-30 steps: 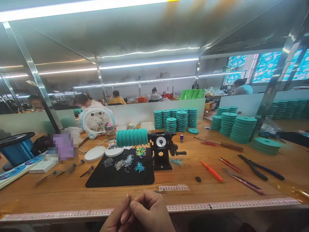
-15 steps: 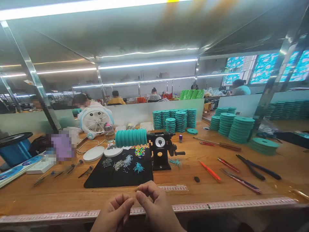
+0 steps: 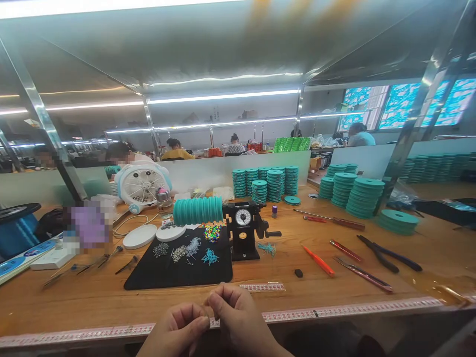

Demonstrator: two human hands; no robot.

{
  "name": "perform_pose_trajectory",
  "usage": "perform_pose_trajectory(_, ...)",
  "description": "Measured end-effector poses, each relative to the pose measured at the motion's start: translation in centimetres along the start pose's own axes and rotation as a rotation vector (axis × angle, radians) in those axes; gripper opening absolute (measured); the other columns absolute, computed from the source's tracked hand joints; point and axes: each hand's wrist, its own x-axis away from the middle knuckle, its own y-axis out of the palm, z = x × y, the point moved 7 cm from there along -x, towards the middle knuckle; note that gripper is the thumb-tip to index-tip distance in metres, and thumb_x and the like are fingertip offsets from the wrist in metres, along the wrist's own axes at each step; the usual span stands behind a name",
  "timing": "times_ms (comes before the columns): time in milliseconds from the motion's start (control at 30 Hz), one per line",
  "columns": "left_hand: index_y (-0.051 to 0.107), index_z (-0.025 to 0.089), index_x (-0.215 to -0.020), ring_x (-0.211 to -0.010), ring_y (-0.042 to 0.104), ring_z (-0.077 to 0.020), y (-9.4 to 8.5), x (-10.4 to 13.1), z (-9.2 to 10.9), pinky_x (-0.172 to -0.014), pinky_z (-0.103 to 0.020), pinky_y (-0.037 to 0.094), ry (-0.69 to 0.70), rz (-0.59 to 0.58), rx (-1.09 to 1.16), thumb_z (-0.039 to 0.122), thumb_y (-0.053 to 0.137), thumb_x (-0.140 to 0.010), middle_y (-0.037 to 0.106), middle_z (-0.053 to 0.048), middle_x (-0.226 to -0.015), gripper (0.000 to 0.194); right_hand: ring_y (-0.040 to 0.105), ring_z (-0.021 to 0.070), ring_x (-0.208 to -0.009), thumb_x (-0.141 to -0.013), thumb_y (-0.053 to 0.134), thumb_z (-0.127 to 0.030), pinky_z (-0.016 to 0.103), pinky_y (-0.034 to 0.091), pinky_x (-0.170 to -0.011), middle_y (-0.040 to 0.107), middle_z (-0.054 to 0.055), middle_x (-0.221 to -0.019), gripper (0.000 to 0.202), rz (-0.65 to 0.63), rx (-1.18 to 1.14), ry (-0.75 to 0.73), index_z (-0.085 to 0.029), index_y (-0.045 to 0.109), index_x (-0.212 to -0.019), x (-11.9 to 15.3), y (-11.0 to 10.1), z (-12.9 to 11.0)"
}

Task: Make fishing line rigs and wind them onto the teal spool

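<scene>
My left hand [image 3: 184, 327] and my right hand [image 3: 238, 317] meet over the front edge of the table, thumbs pressed on fingers. Whatever lies in the two pinches is too small to make out. Beyond them spreads a black mat [image 3: 148, 277] with little heaps: multicoloured beads [image 3: 212, 233], teal pieces [image 3: 210, 256], clear bits [image 3: 193, 246] and silvery metal parts [image 3: 179, 254]. Behind the mat's right side stands a black hand-crank winder [image 3: 243, 238] with a round dial, and a row of teal spools [image 3: 199, 211] sits on its shaft.
Stacked teal spools [image 3: 275, 186] stand at the back, with more stacks [image 3: 366, 198] at right. A red-orange pen-like tool [image 3: 319, 260], a cutter [image 3: 366, 275] and dark-handled pliers [image 3: 386, 255] lie on the right. A fan [image 3: 143, 186] and blue line spool [image 3: 18, 230] are left. A measuring tape [image 3: 334, 310] runs along the front edge.
My hands have come closer together, and their fingertips now nearly touch. The view has shifted slightly to the right. Things on the table have kept their places.
</scene>
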Motion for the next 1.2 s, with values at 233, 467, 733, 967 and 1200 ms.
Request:
perform_pose_trajectory(233, 0.068, 0.014, -0.065, -0.059, 0.05, -0.0127, -0.4, 0.5, 2.2, -0.057, -0.021, 0.04, 0.086, 0.146, -0.012, 0.043, 0.083, -0.058, 0.062, -0.003, -0.062, 0.033, 0.058, 0.0141, -0.068, -0.061, 0.078, -0.051, 0.025, 0.042, -0.065, 0.064, 0.003, -0.076, 0.048, -0.163, -0.145, 0.041, -0.015, 0.062, -0.087, 0.2, 1.8, 0.7)
perform_pose_trajectory(467, 0.061, 0.014, -0.053, -0.045, 0.027, -0.0049, -0.8, 0.6, 1.9, -0.043, -0.016, 0.03, 0.117, 0.275, 0.151, 0.046, 0.087, -0.046, 0.043, 0.007, -0.045, 0.041, 0.042, 0.0071, -0.056, -0.052, 0.081, -0.055, 0.022, 0.034, -0.06, 0.053, -0.003, -0.057, 0.049, -0.08, -0.199, 0.094, -0.012, 0.06, -0.063, -0.2, 2.1, 0.6)
perform_pose_trajectory(733, 0.059, 0.014, -0.053, -0.046, 0.022, -0.0035, -0.4, -0.1, 0.8, -0.042, -0.014, 0.027, 0.056, 0.227, 0.316, 0.041, 0.09, -0.044, 0.039, 0.007, -0.045, 0.042, 0.034, 0.005, -0.049, -0.054, 0.081, -0.053, 0.02, 0.029, -0.053, 0.045, -0.007, -0.049, 0.048, -0.024, -0.149, 0.092, -0.011, 0.066, -0.072, -0.4, 1.5, 1.1)
perform_pose_trajectory(967, 0.053, 0.016, -0.051, -0.044, 0.016, -0.0033, -0.6, 0.0, 0.2, -0.04, -0.016, 0.019, 0.05, 0.208, 0.35, 0.041, 0.089, -0.047, 0.032, 0.009, -0.044, 0.044, 0.047, 0.0084, -0.056, -0.054, 0.081, -0.051, 0.023, 0.037, -0.061, 0.058, -0.001, -0.056, 0.043, -0.058, -0.196, 0.085, -0.011, 0.066, -0.062, -0.3, 2.2, 0.3)
perform_pose_trajectory(1200, 0.064, 0.015, -0.058, -0.045, 0.02, -0.0036, -0.7, -0.2, -0.2, -0.042, -0.015, 0.024, 0.067, 0.22, 0.329, 0.041, 0.088, -0.05, 0.036, 0.008, -0.047, 0.037, 0.049, 0.01, -0.057, -0.054, 0.081, -0.046, 0.023, 0.039, -0.061, 0.06, 0.0, -0.056, 0.038, 0.007, -0.191, 0.106, -0.012, 0.065, -0.06, 0.0, 2.1, 0.0)
